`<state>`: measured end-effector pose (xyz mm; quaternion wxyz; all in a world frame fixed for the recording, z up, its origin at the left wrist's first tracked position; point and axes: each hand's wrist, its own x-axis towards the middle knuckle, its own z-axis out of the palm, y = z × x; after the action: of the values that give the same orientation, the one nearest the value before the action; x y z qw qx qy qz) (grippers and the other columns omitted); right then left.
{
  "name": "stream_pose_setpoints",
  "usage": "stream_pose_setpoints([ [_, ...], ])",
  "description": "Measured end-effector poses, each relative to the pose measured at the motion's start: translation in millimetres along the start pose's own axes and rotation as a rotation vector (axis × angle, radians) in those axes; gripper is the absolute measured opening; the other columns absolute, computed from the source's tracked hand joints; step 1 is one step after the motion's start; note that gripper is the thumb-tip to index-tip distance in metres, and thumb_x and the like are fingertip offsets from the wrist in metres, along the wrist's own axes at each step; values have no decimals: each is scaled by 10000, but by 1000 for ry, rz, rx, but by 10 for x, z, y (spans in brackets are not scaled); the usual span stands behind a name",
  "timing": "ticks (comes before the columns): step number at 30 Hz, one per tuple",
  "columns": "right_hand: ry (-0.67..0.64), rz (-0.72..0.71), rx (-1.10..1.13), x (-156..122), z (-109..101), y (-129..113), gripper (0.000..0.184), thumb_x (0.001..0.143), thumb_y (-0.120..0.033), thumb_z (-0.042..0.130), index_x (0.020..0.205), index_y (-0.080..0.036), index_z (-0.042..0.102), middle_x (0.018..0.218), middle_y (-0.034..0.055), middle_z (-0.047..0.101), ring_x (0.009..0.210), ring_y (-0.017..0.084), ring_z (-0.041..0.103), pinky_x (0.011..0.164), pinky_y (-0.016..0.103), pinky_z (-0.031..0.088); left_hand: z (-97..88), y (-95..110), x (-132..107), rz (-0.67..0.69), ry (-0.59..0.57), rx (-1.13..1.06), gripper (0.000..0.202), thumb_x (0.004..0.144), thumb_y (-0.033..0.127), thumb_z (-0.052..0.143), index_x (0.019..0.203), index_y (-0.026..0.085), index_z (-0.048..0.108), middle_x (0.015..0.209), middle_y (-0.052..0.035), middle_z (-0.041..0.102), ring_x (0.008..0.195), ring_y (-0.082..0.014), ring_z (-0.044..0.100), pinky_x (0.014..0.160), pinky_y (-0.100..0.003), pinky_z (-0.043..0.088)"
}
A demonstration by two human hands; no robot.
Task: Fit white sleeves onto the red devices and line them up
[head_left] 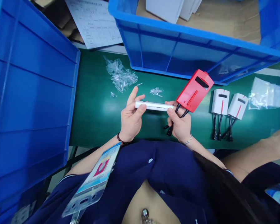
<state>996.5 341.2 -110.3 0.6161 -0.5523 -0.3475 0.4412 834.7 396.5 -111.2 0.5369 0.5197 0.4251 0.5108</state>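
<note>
A slim white box-like piece (154, 106), seen edge-on with a dark slit along its side, is held level between my two hands. My left hand (131, 119) pinches its left end with the thumb, while the index finger points up. At the other end, the thumb and fingers of my right hand (180, 123) are closed on it. Right beside that hand is a red device (195, 91) with a dark window; its black cables pass across my right fingers. Whether those fingers also grip the cables, I cannot tell.
Blue crates stand at the left (37, 81) and back (177, 46). Small clear plastic pieces (122, 76) lie on the green table (95, 124). Two white cabled devices (220, 102) and clear bags (267, 95) are at right. Another person's arm (259, 152) reaches in there.
</note>
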Motion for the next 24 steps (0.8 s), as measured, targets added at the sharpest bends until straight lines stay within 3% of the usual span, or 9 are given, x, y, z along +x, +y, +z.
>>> stream_pose_setpoints([
  [5,-107,15,-19,-51,-48,23,220,837,-391,768,1029,-284,767,1196,6,651,494,19,473,380,209,382,-119,0,-87,-71,-71,-5,364,835,582,712,977,248,679,1595,-62,408,1438,-322,443,1121,-517,439],
  [7,-158,31,-81,-77,-78,-13,285,861,-419,748,1109,-280,753,966,-6,686,450,30,453,400,225,390,-219,31,-97,-93,-45,-18,389,839,610,674,1010,261,644,1581,-52,432,1468,-319,402,1135,-530,426],
  [10,-175,88,-160,-105,-127,-75,356,884,-459,717,1158,-233,744,599,-53,562,414,61,438,406,228,376,-440,94,-118,-218,4,-172,362,871,580,547,1041,268,618,1469,-51,565,1442,-288,448,1157,-526,422],
  [12,-194,137,-213,-105,-166,-98,360,868,-464,729,1118,-206,755,622,-39,593,407,56,432,388,223,358,-589,146,-157,-374,32,-320,315,872,497,503,1037,257,625,1373,-62,643,1405,-273,499,1177,-521,412],
  [15,-254,179,-340,-83,-253,-109,386,846,-494,722,1072,-183,764,924,47,716,419,47,444,368,241,367,-722,263,-274,-575,121,-477,268,861,425,547,1038,249,644,1308,-69,683,1374,-264,534,1179,-499,422],
  [17,-254,116,-523,-62,-331,-129,380,854,-497,701,1056,-183,768,1099,94,716,535,104,557,453,289,471,-740,377,-378,-658,171,-578,379,906,511,514,1133,235,640,1340,-88,661,1365,-282,539,1132,-517,465],
  [20,-225,-75,-876,-30,-439,-224,266,880,-425,675,953,-186,767,1014,102,733,845,245,666,753,429,568,-712,535,-487,-860,72,-748,690,949,691,329,1360,183,550,1345,-162,641,1248,-353,616,977,-587,546],
  [22,-191,-158,-1034,-11,-453,-324,211,864,-393,690,833,-186,719,832,79,707,810,258,659,780,456,556,-662,557,-470,-955,-30,-812,772,953,708,298,1432,136,498,1275,-210,666,1094,-356,686,895,-562,577],
  [24,-118,-207,-1075,6,-384,-428,205,835,-390,724,829,-196,661,712,29,643,640,205,608,684,411,544,-568,488,-369,-888,-30,-850,792,955,710,305,1441,114,495,1228,-220,685,1019,-330,709,884,-503,582],
])
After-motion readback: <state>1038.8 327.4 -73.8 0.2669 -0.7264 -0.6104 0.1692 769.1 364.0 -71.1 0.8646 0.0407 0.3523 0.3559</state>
